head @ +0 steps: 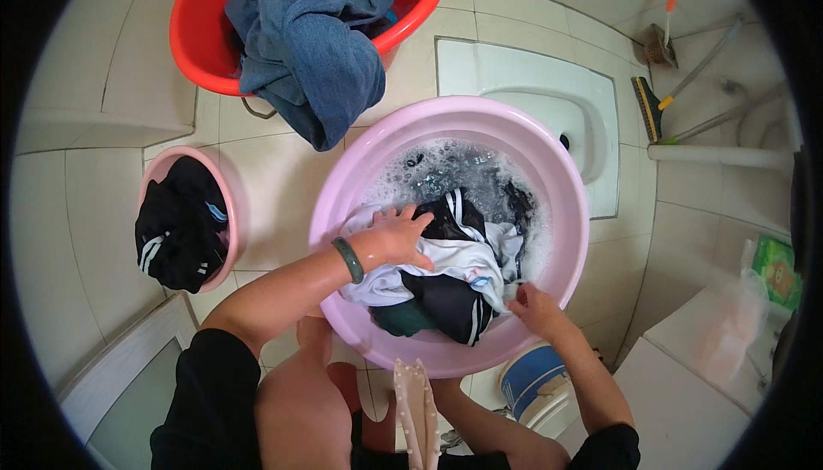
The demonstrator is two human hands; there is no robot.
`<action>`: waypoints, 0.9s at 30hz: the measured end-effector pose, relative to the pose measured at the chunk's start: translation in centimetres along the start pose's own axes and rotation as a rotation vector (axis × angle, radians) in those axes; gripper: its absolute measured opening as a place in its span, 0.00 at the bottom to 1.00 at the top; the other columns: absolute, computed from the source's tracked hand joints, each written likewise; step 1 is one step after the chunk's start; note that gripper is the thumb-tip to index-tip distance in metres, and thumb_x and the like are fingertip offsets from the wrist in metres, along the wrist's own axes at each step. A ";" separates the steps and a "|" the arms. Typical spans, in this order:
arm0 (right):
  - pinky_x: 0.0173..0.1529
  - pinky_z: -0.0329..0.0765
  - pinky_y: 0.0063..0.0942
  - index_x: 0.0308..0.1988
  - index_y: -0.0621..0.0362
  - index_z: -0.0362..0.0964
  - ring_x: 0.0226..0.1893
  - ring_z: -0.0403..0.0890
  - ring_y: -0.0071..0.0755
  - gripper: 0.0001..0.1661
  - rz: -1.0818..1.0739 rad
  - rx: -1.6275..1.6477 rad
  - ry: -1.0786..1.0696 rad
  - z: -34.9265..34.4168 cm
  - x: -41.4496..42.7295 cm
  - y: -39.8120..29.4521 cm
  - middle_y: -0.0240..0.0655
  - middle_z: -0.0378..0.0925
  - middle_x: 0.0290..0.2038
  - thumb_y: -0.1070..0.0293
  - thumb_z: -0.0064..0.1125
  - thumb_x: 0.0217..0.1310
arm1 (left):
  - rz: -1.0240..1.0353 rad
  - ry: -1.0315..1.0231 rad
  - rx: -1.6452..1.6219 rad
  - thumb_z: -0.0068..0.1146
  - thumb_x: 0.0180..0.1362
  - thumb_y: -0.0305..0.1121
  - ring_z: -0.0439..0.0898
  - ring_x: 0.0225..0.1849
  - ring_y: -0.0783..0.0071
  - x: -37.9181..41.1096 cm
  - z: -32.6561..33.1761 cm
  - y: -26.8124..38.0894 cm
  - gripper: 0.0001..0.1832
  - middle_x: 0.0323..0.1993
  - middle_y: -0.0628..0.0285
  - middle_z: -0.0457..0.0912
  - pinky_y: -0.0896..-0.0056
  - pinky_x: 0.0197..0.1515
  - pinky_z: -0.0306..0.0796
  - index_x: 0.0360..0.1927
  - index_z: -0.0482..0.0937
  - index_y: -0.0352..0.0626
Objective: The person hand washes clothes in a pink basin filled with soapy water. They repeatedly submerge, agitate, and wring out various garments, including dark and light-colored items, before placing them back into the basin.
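A large pink plastic basin stands on the tiles before me, with soapy water in its far half. Toward its near side lies a bunched white and black garment with white stripes, partly above the suds. My left hand rests on this cloth with its fingers spread; a dark green bangle circles the wrist. At the garment's right edge, my right hand pinches a bit of the pale fabric between thumb and fingers. Dark green cloth shows under the pile.
Blue jeans hang over the rim of a red tub at the far left. A small pink bucket at left holds black clothing. Behind the basin lies a squat toilet. A blue-and-white pail stands close at right.
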State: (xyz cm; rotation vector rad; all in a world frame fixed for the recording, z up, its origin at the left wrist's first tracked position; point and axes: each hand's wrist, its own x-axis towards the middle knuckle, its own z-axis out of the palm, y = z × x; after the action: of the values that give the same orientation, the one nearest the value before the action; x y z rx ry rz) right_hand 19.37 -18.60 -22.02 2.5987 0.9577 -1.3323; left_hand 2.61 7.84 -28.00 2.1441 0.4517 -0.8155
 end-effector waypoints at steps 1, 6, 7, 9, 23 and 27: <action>0.42 0.73 0.42 0.42 0.62 0.67 0.38 0.76 0.55 0.21 -0.044 -0.047 0.054 -0.5 -1.0 -0.9 0.51 0.73 0.40 0.59 0.58 0.53 | -0.006 0.000 -0.004 0.64 0.37 0.61 0.61 0.61 0.43 -0.1 0.0 -0.1 0.53 0.62 0.46 0.57 0.39 0.59 0.53 0.65 0.55 0.52; 0.49 0.70 0.40 0.47 0.60 0.67 0.45 0.73 0.52 0.26 -0.446 0.126 0.470 -0.1 1.2 -6.4 0.46 0.70 0.46 0.64 0.64 0.48 | -0.067 0.104 0.035 0.61 0.42 0.60 0.66 0.56 0.40 -1.8 0.2 1.1 0.46 0.61 0.41 0.58 0.44 0.54 0.60 0.62 0.60 0.48; 0.51 0.69 0.39 0.48 0.60 0.67 0.46 0.72 0.51 0.28 -0.528 0.144 0.530 1.0 2.6 -7.3 0.46 0.71 0.45 0.65 0.65 0.46 | -0.060 0.137 0.100 0.60 0.43 0.60 0.67 0.55 0.42 -2.3 0.4 1.5 0.45 0.61 0.40 0.58 0.45 0.53 0.61 0.62 0.61 0.47; 0.50 0.69 0.39 0.49 0.59 0.67 0.46 0.72 0.51 0.29 -0.484 0.079 0.453 1.5 3.7 -8.2 0.45 0.72 0.43 0.62 0.64 0.47 | -0.054 0.210 0.223 0.58 0.45 0.59 0.69 0.53 0.46 -3.3 0.9 2.2 0.41 0.60 0.39 0.58 0.48 0.52 0.62 0.60 0.64 0.46; 0.38 0.71 0.22 0.38 0.59 0.70 0.33 0.73 0.22 0.18 -0.270 0.910 0.159 -5.0 -7.0 -7.1 0.31 0.73 0.34 0.80 0.56 0.40 | 0.366 0.256 0.237 0.65 0.40 0.54 0.73 0.47 0.58 -5.5 -2.3 -0.5 0.28 0.38 0.59 0.77 0.58 0.54 0.60 0.39 0.76 0.44; 0.34 0.67 0.17 0.35 0.58 0.68 0.31 0.69 0.17 0.13 -0.236 1.029 0.425 -8.5 -6.2 -6.7 0.28 0.71 0.31 0.77 0.51 0.43 | 0.378 0.435 -0.440 0.67 0.42 0.38 0.76 0.36 0.63 -4.9 -4.4 -0.1 0.18 0.32 0.59 0.77 0.65 0.44 0.68 0.34 0.75 0.42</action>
State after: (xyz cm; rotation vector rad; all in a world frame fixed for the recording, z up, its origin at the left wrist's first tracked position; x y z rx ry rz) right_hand 19.03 -13.52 -10.60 3.7497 0.7318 -1.6842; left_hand 0.77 11.07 -22.51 1.8929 0.3820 -0.0231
